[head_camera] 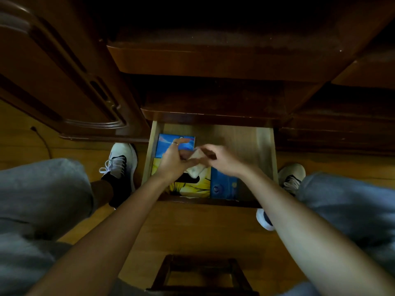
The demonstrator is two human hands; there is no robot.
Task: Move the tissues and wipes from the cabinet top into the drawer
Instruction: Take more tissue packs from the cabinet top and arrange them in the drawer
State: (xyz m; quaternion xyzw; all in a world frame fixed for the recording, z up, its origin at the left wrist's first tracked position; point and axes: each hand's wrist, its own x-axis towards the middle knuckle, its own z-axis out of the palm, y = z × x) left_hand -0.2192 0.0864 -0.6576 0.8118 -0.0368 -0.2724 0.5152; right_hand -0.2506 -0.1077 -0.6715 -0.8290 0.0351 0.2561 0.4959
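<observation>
Both hands [193,162] together, small pale packet [196,165] between them, over open drawer [265,146]

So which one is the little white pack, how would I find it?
Find the open drawer under the dark cabinet. Both hands, left hand and right hand, hold the white pack above it. It's small, pale and plain; the boxes below are bright blue and yellow.

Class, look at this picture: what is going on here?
A person sits over an open drawer at the bottom of a dark wooden cabinet. Both hands are above it, the left hand and right hand together holding a small pale packet, blurred. Colourful tissue boxes already lie inside: a blue one at the back and a yellow one in front.
</observation>
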